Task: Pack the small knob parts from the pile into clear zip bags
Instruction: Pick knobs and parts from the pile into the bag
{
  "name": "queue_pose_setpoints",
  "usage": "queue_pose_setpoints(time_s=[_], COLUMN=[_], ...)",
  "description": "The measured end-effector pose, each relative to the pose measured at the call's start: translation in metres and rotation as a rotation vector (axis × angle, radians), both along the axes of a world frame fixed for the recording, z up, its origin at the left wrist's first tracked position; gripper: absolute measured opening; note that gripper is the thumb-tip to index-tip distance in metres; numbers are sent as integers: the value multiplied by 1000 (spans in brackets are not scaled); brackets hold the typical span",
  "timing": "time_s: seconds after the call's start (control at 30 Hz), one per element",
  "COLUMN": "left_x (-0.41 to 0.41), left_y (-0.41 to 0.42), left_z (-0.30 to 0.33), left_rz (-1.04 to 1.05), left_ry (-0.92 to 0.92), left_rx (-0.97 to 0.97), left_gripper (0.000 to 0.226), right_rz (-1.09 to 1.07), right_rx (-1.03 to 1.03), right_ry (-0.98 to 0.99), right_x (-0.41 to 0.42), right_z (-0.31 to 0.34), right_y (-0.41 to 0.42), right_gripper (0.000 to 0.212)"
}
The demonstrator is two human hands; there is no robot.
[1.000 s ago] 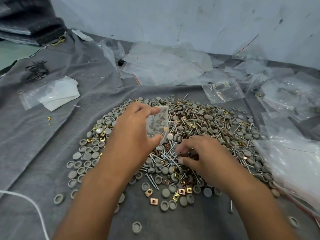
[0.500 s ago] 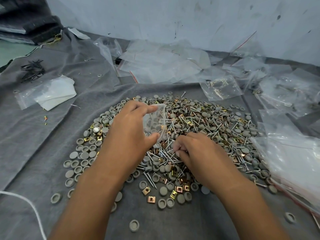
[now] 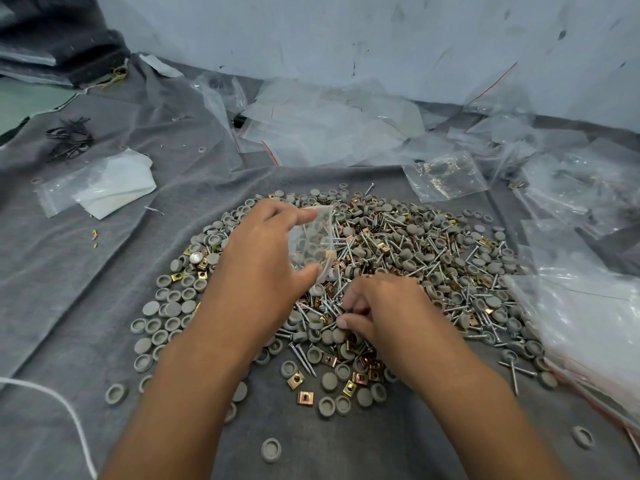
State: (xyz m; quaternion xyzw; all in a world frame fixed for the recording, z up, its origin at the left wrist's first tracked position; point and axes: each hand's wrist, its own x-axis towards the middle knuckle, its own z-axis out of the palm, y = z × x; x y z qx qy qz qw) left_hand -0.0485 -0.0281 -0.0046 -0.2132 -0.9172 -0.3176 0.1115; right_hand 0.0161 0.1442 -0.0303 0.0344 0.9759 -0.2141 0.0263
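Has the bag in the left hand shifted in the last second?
No. The zip bag pinched by the left hand keeps the same offset from the lone screw at the pile's far edge.

The right hand (image 3: 388, 310) hides whatever its curled fingers (image 3: 349, 322) pinch in the pile (image 3: 398, 258).

I can read no text, label, brand, number or sign anywhere in my view. The clear bags (image 3: 332, 133) along the far edge of the grey cloth (image 3: 69, 306) carry only thin red seal lines, no print that I can make out. The white folded sheet (image 3: 114, 188) near the cloth's left edge looks blank from here. The wall (image 3: 346, 36) behind shows scuffs and dark marks, none of them letters or figures.
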Motion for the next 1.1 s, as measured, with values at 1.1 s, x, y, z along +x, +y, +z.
queue_pose_setpoints(time_s=[1.1], left_x=[0], left_y=[4], left_z=[-5], left_rz=[-53], left_ry=[19], left_rx=[-46], left_gripper=[70], right_rz=[-188], right_rx=[-876], right_ry=[740], right_x=[-3], right_z=[39], right_y=[-9], right_gripper=[18])
